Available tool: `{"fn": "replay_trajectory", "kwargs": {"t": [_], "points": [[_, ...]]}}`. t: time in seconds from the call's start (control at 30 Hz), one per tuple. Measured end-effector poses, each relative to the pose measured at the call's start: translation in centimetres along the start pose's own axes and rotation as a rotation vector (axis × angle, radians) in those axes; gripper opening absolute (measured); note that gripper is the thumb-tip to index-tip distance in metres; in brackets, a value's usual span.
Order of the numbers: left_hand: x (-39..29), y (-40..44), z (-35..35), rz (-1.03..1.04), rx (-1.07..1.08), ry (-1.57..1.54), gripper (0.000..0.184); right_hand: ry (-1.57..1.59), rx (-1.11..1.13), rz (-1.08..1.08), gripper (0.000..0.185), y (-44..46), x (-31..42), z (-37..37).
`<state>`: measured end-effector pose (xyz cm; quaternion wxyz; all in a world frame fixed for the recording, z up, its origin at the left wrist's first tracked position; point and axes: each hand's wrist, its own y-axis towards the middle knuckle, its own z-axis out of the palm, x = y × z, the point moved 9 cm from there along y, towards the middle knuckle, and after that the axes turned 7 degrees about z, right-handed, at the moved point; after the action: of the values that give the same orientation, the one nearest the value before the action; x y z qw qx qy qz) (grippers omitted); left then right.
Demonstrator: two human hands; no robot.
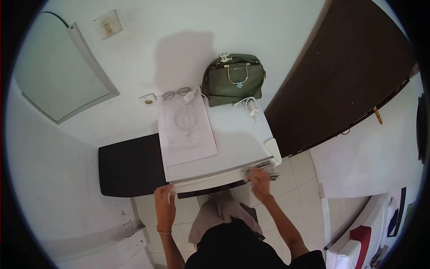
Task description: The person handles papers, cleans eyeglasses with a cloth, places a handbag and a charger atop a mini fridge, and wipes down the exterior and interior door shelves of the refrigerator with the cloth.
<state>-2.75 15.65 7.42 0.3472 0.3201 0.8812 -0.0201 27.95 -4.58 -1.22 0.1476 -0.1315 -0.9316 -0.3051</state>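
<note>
A white fridge-like cabinet [239, 143] stands in front of me, seen from above. My left hand [165, 204] is at its front left corner, fingers slightly bent and apart, the fingertips at the edge. Near the front right corner, my right hand [260, 183] is closed on a crumpled, dark-and-white patterned cloth [270, 171], blurred by motion. Printed papers [190, 145] lie on the left of the top, with a coiled white cable [175, 120], a white charger [190, 96] and eyeglasses [176, 93]. A green handbag [236, 83] sits at the back beside another white cable [249, 107].
A black surface [130, 166] adjoins the cabinet's left side. The brown door [336, 76] is at the right. On the left wall hang a mirror [62, 67] and a socket [148, 101]. A bed with a red cloth [360, 237] shows at the lower right.
</note>
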Motion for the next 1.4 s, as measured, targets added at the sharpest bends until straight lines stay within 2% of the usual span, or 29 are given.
{"fn": "replay_trajectory", "kwargs": {"t": [0.13,0.2,0.3,0.37,0.4,0.47,0.5,0.57,0.67,0.77,0.9,1.03,1.1,1.23,1.4], "points": [[0.4,1.4,0.6,0.051,-0.015,0.048,0.022,-0.162,-0.037,0.118,0.055,1.5,-4.0,-4.7],[0.5,1.8,1.5,0.054,-0.013,0.062,0.019,-0.17,-0.023,0.096,0.057,1.2,-4.3,-4.8],[1.8,1.8,2.9,-0.037,-0.092,0.015,0.017,-0.108,-0.089,0.12,0.067,0.7,-4.6,-4.0],[3.1,1.0,3.2,-0.116,-0.28,-0.068,0.018,-0.078,-0.098,0.105,0.067,0.2,-5.0,-3.6],[3.2,0.8,4.0,-0.123,-0.279,-0.066,0.018,-0.052,-0.119,0.09,0.067,0.0,-5.3,-3.6],[2.7,0.4,3.7,-0.031,-0.48,-0.012,0.019,-0.051,-0.126,0.068,0.065,-0.5,-6.2,-2.8],[3.0,0.5,4.4,-0.029,-0.485,-0.007,0.019,-0.051,-0.156,0.03,0.06,-0.4,-6.0,-3.0],[4.6,-0.4,4.9,-0.051,-0.687,-0.198,0.022,-0.053,-0.186,-0.009,0.056,-0.7,-6.0,-2.9],[4.9,-0.6,4.9,0.05,-0.76,-0.052,0.029,-0.08,-0.258,-0.043,0.047,-0.8,-6.3,-2.7],[5.5,-0.8,5.0,0.064,-0.839,-0.035,0.03,-0.136,-0.35,-0.082,0.037,-1.4,-6.8,-2.5],[5.9,-0.9,5.0,0.158,-0.934,-0.14,0.022,-0.072,-0.436,-0.087,0.034,-1.4,-7.1,-2.7],[5.6,-1.0,4.8,0.257,-0.987,-0.041,0.02,-0.103,-0.417,-0.154,0.037,-0.2,-6.2,-2.8],[5.5,-1.0,4.6,0.277,-1.015,-0.029,0.019,-0.004,-0.535,-0.141,0.041,-0.6,-6.9,-3.1],[5.3,-0.8,4.8,0.362,-1.092,-0.077,0.02,0.054,-0.598,-0.186,0.045,-0.1,-6.9,-3.2],[4.6,-0.6,4.8,0.407,-1.036,-0.077,0.017,0.077,-0.613,-0.227,0.054,0.2,-6.7,-3.2]]}}
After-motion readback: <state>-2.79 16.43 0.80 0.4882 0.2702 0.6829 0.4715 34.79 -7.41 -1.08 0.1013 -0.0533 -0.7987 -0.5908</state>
